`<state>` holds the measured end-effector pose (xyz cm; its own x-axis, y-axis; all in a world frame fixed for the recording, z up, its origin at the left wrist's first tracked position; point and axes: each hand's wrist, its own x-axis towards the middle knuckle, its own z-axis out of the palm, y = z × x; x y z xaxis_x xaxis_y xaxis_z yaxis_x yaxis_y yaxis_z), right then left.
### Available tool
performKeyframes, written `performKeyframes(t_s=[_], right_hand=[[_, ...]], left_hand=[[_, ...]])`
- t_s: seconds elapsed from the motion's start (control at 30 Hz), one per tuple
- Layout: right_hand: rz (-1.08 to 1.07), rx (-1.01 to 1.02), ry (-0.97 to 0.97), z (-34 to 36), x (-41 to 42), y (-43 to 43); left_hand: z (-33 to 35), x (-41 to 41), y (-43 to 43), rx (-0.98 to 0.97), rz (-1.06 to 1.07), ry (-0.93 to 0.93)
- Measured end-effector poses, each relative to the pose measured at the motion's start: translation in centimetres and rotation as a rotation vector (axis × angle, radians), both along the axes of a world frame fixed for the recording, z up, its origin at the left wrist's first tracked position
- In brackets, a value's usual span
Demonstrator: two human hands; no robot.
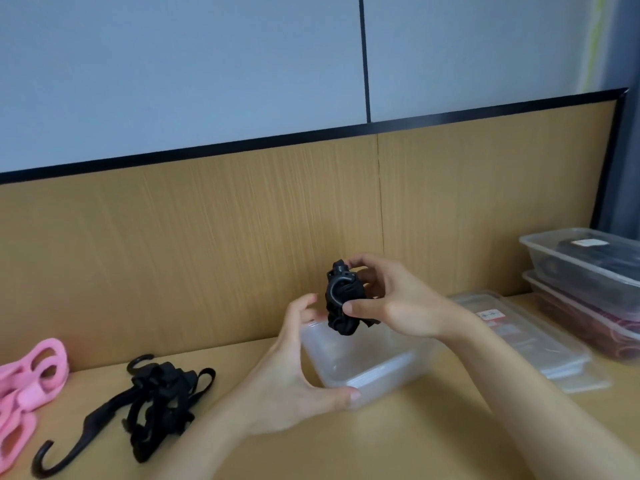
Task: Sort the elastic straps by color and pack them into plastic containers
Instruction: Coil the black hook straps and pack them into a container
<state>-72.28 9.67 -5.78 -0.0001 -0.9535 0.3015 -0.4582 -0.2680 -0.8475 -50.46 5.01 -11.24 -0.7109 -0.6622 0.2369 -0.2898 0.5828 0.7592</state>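
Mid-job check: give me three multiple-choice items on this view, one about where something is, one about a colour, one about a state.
1. Where is the bundled black strap?
A) in the right hand, above the clear container
B) lying flat on the desk
C) inside the stacked boxes

2. What colour are the far-left straps?
A) red
B) pink
C) green

3. The clear container is:
A) lidded
B) open
C) upside down

Key:
1 A, the right hand pinches it over the container.
2 B, they are plainly pink.
3 B, its rim is bare, with no lid on it.
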Motion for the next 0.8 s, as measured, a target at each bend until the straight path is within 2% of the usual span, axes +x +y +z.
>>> performKeyframes(t_s=[0.13,0.47,0.6,0.8], right_hand=[[0.087,0.054,0.028,-0.2,1.5,0.2],[-0.029,0.074,0.500,-1.1,3.5,0.5],[-0.072,0.101,0.533,-1.5,3.4,0.2],[-0.112,0.173,0.544,-1.9,3.4,-0.3]], left_hand=[[0.1,1.3,-0.8,0.010,-0.010,0.020],[0.3,1.5,-1.2,0.028,-0.056,0.010],[0.4,1.7,-1.0,0.043,-0.048,0.012],[0.9,1.3,-0.5,0.159,0.021,0.125]])
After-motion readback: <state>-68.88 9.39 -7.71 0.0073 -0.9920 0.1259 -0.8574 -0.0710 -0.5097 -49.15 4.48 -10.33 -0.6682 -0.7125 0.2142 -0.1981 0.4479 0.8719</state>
